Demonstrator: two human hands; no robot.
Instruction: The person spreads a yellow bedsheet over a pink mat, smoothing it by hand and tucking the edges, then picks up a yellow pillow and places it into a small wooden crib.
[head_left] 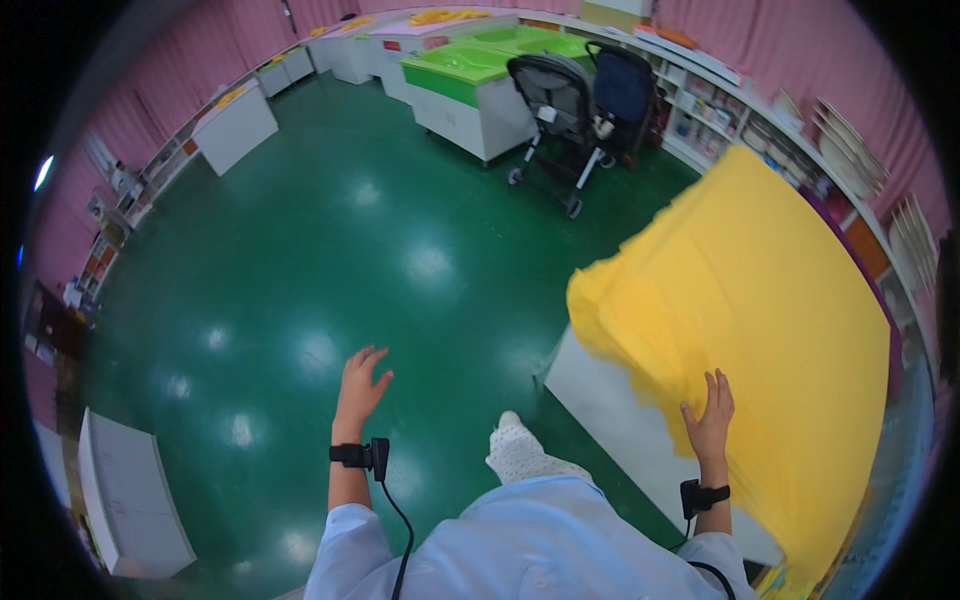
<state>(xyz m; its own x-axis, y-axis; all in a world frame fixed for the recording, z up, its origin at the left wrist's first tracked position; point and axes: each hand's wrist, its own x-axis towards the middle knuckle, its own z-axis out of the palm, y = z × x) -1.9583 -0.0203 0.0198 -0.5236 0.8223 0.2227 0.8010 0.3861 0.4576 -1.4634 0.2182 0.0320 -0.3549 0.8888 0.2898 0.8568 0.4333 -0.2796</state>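
Note:
A large yellow cloth (pixel 770 300) is spread over a white table (pixel 620 400) on my right, its loose edge hanging crookedly over the near side. My right hand (pixel 711 415) is at the cloth's near edge with fingers stretched apart; whether it touches the fabric I cannot tell. Over the green floor, my left hand (pixel 362 385) hovers in the air, fingers spread and holding nothing. Each wrist wears a black strap with a small device and a cable.
Ahead stand two folding strollers (pixel 555 110) beside a white cabinet with a green top (pixel 465 65). Shelves (pixel 705 115) line the right wall. A white table (pixel 235 125) stands far left, and a white cabinet (pixel 130 500) near left. Green floor (pixel 300 260) stretches between them.

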